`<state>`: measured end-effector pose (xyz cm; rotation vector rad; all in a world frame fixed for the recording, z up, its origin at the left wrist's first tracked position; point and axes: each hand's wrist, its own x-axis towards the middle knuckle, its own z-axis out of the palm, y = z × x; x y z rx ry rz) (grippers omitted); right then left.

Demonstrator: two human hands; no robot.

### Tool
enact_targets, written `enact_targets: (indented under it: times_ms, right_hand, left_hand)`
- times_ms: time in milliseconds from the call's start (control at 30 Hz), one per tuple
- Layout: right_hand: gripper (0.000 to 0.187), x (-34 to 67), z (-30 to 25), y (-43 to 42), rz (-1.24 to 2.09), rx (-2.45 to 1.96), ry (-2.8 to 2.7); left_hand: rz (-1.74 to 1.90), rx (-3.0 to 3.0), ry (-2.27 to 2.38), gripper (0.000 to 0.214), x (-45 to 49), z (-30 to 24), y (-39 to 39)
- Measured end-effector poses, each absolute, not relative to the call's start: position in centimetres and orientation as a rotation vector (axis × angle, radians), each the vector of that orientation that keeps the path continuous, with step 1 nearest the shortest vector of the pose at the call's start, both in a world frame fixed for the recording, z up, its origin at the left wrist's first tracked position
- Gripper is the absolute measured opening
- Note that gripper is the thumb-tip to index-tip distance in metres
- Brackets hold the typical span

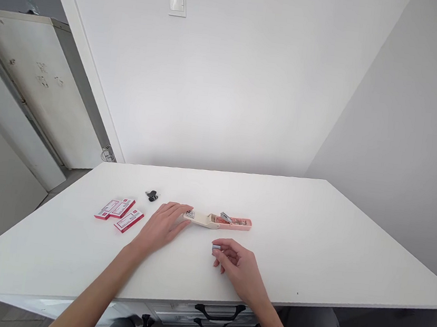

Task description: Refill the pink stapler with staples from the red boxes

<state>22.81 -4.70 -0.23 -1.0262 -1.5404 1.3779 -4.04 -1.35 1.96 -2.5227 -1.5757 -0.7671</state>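
Observation:
A pink and cream stapler (217,220) lies opened out flat near the middle of the white table (313,239), its metal staple channel showing. My left hand (163,226) rests flat on the table, fingers stretched out and touching the stapler's cream end. My right hand (238,267) is closer to me, its fingers pinched on a small grey strip of staples (216,248) held just above the tabletop.
Three red and white staple boxes (120,213) lie at the left of the table. A small black binder clip (152,195) sits behind them. Drawers with black handles (219,310) show under the front edge. White walls close in behind and to the right.

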Motion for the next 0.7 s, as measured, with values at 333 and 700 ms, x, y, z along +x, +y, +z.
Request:
enact_targets:
  times_ms: [333,700]
  right_hand:
    - [0.034,26.6,3.4,0.1,0.996,-1.09,-1.48]
    - [0.031,26.1,2.1,6.6,0.833,-0.868,-1.951]
  left_hand:
    - [-0.799,-2.569,-1.567,0.027,-4.1,2.1,-1.6]
    - [-0.794,-2.616,-1.559,0.019,-4.2,2.2,-1.5]
